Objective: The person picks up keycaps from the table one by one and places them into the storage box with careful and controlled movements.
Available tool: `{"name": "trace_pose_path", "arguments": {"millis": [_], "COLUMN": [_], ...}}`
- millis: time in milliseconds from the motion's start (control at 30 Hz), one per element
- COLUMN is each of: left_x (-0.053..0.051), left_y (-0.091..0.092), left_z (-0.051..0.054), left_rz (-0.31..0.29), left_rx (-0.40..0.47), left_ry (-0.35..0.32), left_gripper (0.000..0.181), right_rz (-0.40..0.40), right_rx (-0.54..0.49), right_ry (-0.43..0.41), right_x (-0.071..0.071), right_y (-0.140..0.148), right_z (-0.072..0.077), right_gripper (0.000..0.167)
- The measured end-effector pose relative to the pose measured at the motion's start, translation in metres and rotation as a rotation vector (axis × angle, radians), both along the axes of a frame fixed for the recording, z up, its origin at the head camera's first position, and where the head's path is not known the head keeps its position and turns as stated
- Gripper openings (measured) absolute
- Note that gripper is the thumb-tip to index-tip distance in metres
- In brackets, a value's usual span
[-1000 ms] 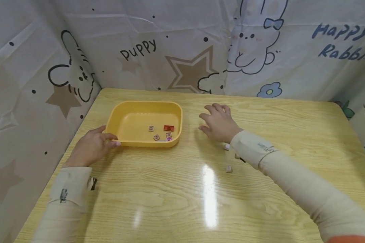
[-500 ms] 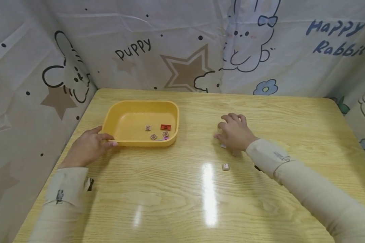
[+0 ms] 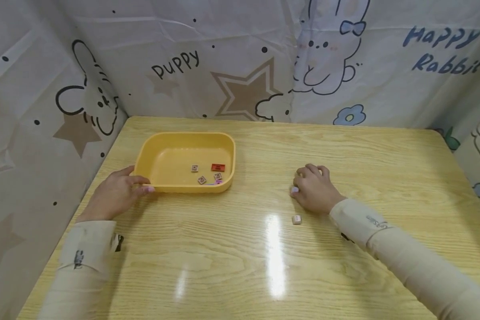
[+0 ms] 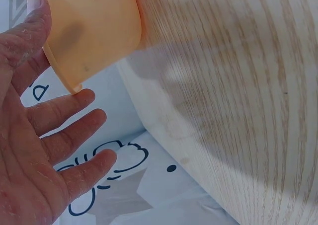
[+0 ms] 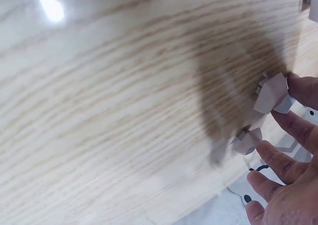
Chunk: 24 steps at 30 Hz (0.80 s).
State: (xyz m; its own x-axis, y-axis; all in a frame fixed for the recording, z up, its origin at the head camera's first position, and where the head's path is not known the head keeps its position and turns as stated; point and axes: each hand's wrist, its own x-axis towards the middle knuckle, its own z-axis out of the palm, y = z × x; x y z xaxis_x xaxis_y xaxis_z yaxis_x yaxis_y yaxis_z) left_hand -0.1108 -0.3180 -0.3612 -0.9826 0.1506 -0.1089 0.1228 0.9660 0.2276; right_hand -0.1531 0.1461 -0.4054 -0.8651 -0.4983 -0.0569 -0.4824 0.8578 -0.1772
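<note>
In the head view, my left hand [image 3: 114, 193] pinches the near left corner of a yellow plastic tray [image 3: 184, 189] between thumb and index finger. The left wrist view has the other fingers spread beside the tray wall [image 4: 94, 36]. Inside the tray lie several small square keycaps [image 3: 202, 180] and a wider red keycap [image 3: 218, 167]. At the right, my right hand [image 3: 316, 189] is down at the tabletop. Its thumb and index finger pinch pale keycaps [image 5: 272, 93], seen in the right wrist view. Another keycap [image 5: 248, 141] touches a further fingertip.
One white keycap [image 3: 297, 219] lies on the wooden table [image 3: 224, 258] just in front of my right hand. Part of a keycap [image 5: 314, 6] shows at the right wrist view's top corner. A printed curtain [image 3: 240, 58] stands behind and along the sides.
My right hand has moved right and toward me, down onto the loose keycaps, and its fingers have closed on them. My left hand keeps its hold on the tray.
</note>
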Motion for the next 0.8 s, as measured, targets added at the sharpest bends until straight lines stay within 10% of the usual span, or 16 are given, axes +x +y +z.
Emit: {"name": "trace_pose_path", "arguments": {"millis": [800], "left_x": [0.000], "left_y": [0.000], "left_z": [0.000], "left_rz": [0.011], "left_rx": [-0.011], "left_ry": [-0.011], "left_gripper": [0.047], "right_rz": [0.067], "right_rx": [-0.013], "right_ry": [0.043], "right_x": [-0.007], "right_y": [-0.025], "right_z": [0.015], "right_gripper": [0.018]}}
